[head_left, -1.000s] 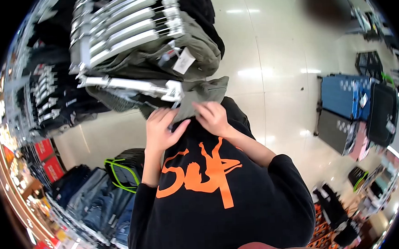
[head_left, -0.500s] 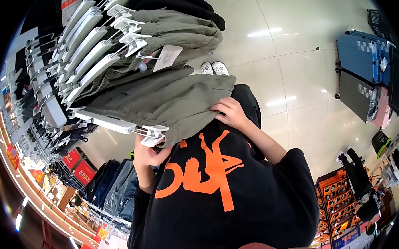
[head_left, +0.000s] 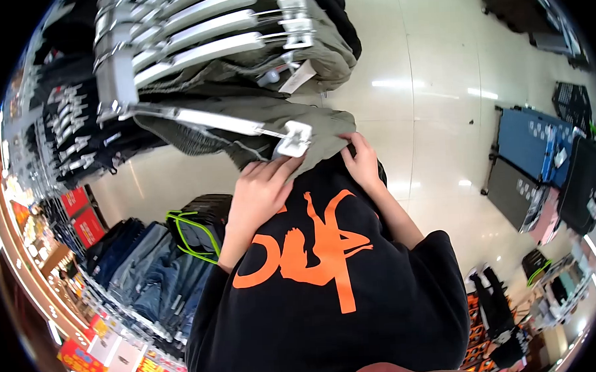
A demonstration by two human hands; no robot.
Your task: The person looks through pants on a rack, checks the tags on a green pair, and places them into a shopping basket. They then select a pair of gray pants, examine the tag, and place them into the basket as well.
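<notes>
A pair of olive-green trousers with an elastic waistband hangs from a white clip hanger at the near end of a rack. My left hand is closed at the waistband, its fingers just below the hanger's end clip. Part of its grip is hidden under the fabric. With thumb and fingers, my right hand grips the cloth farther right, close to my black shirt. Behind these trousers are more olive garments on similar hangers, one with a white paper tag.
The metal rack rail runs up the left side. Folded jeans and a green-edged black item lie lower left. Suitcases stand at the right on the tiled floor. An orange display rack is lower right.
The view has turned, and the rack sits higher. My left hand has moved from under the hanger's end to the waistband below the clip. My right hand keeps hold of the cloth.
</notes>
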